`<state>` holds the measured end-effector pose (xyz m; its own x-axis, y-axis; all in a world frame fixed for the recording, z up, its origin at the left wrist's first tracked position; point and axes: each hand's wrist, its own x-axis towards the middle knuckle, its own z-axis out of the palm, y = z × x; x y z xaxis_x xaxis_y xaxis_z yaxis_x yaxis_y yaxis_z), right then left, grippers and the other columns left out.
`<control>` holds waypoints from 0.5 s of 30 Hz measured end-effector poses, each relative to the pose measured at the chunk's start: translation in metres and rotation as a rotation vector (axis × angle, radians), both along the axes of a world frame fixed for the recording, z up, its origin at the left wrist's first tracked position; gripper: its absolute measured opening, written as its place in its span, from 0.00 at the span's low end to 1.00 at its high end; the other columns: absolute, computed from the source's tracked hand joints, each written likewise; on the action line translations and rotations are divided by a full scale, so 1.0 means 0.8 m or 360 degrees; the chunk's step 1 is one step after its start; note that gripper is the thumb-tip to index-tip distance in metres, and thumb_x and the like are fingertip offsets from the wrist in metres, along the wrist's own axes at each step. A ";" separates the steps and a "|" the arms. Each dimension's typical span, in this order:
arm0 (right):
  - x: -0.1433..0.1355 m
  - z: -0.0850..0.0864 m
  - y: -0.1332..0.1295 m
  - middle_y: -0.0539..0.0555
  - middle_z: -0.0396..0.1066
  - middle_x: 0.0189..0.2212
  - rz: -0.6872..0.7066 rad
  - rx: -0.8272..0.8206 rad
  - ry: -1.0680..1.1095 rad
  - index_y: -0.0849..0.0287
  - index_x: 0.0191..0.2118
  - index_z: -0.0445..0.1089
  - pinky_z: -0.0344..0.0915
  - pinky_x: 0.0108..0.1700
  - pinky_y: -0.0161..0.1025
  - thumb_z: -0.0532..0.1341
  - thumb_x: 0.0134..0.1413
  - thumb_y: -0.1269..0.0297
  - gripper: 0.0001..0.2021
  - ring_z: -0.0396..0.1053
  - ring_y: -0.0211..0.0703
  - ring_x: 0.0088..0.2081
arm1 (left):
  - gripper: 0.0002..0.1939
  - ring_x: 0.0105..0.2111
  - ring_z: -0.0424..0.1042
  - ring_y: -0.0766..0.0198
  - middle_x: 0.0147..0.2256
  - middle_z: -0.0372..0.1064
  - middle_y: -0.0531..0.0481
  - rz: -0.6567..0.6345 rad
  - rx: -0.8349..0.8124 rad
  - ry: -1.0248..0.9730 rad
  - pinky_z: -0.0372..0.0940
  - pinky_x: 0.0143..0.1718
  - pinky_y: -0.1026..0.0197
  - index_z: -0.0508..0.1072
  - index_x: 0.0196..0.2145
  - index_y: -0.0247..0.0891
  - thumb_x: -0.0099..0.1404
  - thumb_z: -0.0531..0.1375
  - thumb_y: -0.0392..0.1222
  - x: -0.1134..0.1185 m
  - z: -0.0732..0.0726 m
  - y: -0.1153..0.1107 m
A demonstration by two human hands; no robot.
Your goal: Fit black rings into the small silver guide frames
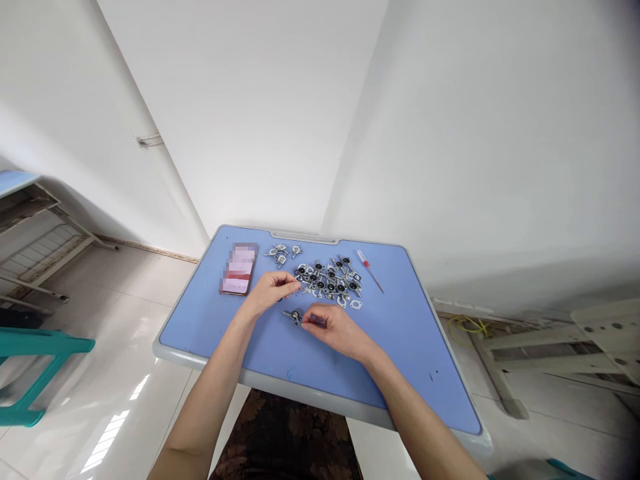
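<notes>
My left hand [273, 292] is closed in a pinch just left of the heap of parts. Something small and dark shows beneath its fingers, too small to name. Closer to me, a small metal fitting [294, 315] with a short stem pointing left is at the fingertips of my right hand [335, 327], whose thumb and fingers are closed at its right end. A dark reddish patch shows between those fingers; I cannot tell what it is. Behind both hands lies a heap of similar metal fittings [330, 275] with black round faces, mixed with flat metal plates [355, 305].
On the blue table [350, 380], a phone [240, 269] lies at the left. Several metal fittings [279, 253] sit at the back. Right of the heap is a screwdriver [370, 270] with a clear and red handle. A green stool [45, 340] stands on the floor, left.
</notes>
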<state>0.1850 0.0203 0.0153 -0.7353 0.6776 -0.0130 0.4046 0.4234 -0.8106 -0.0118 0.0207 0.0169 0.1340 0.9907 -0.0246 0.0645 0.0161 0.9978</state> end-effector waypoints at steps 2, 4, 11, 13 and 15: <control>0.000 -0.001 0.001 0.51 0.71 0.29 -0.0004 0.0006 0.0024 0.58 0.30 0.71 0.61 0.33 0.35 0.56 0.55 0.66 0.08 0.65 0.38 0.29 | 0.17 0.25 0.59 0.70 0.24 0.63 0.54 0.0004 0.0005 0.0016 0.56 0.28 0.65 0.72 0.27 0.33 0.54 0.63 0.53 0.000 0.000 0.000; -0.001 -0.003 0.002 0.51 0.71 0.29 -0.0034 0.0019 0.0029 0.59 0.30 0.71 0.61 0.33 0.35 0.56 0.55 0.65 0.08 0.65 0.39 0.29 | 0.17 0.24 0.59 0.70 0.24 0.64 0.54 0.0012 0.0002 0.0028 0.56 0.28 0.65 0.72 0.27 0.33 0.54 0.63 0.53 0.000 0.000 0.000; -0.006 -0.008 0.006 0.49 0.67 0.23 -0.0208 0.0043 -0.0032 0.59 0.28 0.70 0.57 0.29 0.34 0.57 0.53 0.63 0.08 0.61 0.37 0.25 | 0.17 0.25 0.59 0.70 0.24 0.63 0.54 0.0011 -0.0006 0.0019 0.56 0.28 0.65 0.71 0.26 0.33 0.53 0.63 0.52 0.001 0.002 0.000; -0.008 -0.010 0.006 0.48 0.66 0.22 -0.0250 -0.0010 -0.0036 0.59 0.28 0.70 0.56 0.28 0.34 0.57 0.53 0.62 0.08 0.60 0.37 0.24 | 0.17 0.24 0.59 0.70 0.24 0.63 0.54 0.0002 0.0009 0.0031 0.56 0.28 0.65 0.71 0.26 0.33 0.53 0.63 0.52 0.001 0.001 0.000; -0.010 -0.012 0.006 0.48 0.65 0.21 -0.0298 -0.0067 -0.0024 0.59 0.27 0.69 0.56 0.28 0.34 0.57 0.53 0.61 0.09 0.59 0.36 0.24 | 0.17 0.24 0.60 0.69 0.24 0.64 0.53 -0.0012 0.0028 0.0052 0.56 0.28 0.65 0.71 0.27 0.32 0.54 0.63 0.52 0.001 -0.001 0.000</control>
